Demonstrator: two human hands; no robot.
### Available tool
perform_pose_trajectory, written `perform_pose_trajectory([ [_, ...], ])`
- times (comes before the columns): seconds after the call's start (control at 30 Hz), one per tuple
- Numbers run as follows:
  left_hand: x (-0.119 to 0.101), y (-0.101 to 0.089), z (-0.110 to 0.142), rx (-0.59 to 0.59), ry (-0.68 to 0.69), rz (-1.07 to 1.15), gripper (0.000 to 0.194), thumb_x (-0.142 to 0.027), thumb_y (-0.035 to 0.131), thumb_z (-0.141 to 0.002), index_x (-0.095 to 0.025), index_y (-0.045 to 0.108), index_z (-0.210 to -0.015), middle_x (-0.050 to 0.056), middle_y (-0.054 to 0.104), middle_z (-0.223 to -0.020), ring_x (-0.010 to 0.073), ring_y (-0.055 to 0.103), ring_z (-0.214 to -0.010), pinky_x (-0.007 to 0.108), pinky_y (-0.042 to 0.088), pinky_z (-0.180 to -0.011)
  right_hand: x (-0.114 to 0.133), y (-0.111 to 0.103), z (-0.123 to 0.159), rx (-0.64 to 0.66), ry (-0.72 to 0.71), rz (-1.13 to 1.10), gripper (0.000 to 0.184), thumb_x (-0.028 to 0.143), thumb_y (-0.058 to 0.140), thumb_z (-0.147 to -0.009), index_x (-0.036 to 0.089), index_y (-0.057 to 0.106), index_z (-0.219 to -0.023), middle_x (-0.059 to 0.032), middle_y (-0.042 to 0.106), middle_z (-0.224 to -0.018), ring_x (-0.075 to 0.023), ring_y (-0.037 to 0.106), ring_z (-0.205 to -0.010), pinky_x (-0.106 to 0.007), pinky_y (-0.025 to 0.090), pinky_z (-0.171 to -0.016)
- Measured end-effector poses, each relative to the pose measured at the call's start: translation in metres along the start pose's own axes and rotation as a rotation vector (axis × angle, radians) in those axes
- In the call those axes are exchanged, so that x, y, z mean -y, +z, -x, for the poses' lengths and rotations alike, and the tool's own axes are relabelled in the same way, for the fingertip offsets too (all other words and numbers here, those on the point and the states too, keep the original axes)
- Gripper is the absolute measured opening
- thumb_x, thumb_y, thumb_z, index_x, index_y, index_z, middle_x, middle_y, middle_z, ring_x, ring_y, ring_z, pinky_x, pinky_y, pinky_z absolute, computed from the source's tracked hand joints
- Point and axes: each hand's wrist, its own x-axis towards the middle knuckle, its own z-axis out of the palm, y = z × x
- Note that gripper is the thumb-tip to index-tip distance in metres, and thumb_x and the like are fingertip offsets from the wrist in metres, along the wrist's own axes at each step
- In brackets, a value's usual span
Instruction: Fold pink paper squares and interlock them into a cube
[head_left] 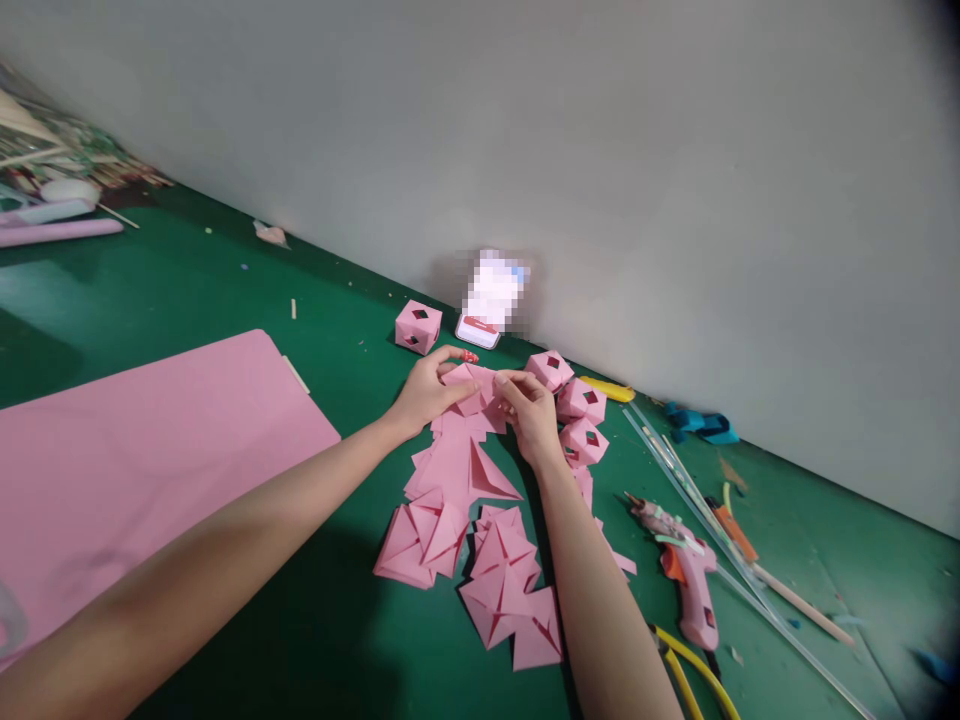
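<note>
My left hand [435, 388] pinches a folded piece of pink paper [471, 388] by its left side, thumb in front. On the right edge of the same paper, my right hand [529, 405] closes with thumb and index finger. Below it lies a spread of pink folded paper units [450, 465]. Nearer me are two more heaps of such units, one at the left [420, 540] and one at the right [504, 575]. Several pink paper boxes [583, 402] with diamond-shaped holes stand beside my right hand, and another box [418, 327] sits beyond my left hand.
A phone [491, 300] leans on the grey wall. Large pink sheets [172, 440] cover the left. At right lie a pink glue gun [686, 570], yellow-handled pliers [690, 675], clear glue sticks [705, 520], a yellow tool [609, 388] and blue scraps [701, 422]. Craft materials pile up far left.
</note>
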Motion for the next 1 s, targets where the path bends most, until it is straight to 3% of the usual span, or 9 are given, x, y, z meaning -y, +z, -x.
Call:
perform_pose_trajectory([
  [0.43, -0.0013, 0.0004, 0.0005, 0.015, 0.000, 0.006, 0.036, -0.022, 0.075, -0.067, -0.016, 0.064, -0.100, 0.008, 0.069, -0.109, 0.0239, 0.066, -0.102, 0.031, 0.053, -0.078, -0.0022, -0.0032, -0.0016, 0.025, 0.019, -0.034, 0.027, 0.041, 0.082, -0.067, 0.019, 0.068, -0.075, 0.0066, 0.047, -0.052, -0.0058, 0.037, -0.046, -0.018, 0.023, -0.038],
  [0.67, 0.0010, -0.0011, -0.0013, -0.040, -0.001, 0.002, 0.035, -0.025, 0.075, -0.068, -0.016, 0.065, -0.101, 0.008, 0.071, -0.109, 0.0234, 0.067, -0.103, 0.033, 0.054, -0.082, -0.0036, -0.0047, -0.0011, 0.094, 0.023, 0.029, 0.032, 0.043, 0.082, -0.068, 0.019, 0.073, -0.088, 0.0036, 0.056, -0.063, -0.0059, 0.042, -0.048, -0.019, 0.028, -0.038],
  [1.0, -0.0019, -0.0006, -0.0002, 0.001, 0.020, -0.008, 0.032, -0.022, 0.073, -0.070, -0.016, 0.064, -0.100, 0.008, 0.070, -0.110, 0.0230, 0.065, -0.107, 0.033, 0.053, -0.087, -0.0005, -0.0025, 0.0006, 0.069, 0.014, 0.092, 0.031, 0.045, 0.082, -0.066, 0.018, 0.070, -0.075, 0.0038, 0.053, -0.056, -0.0077, 0.041, -0.047, -0.021, 0.026, -0.036],
])
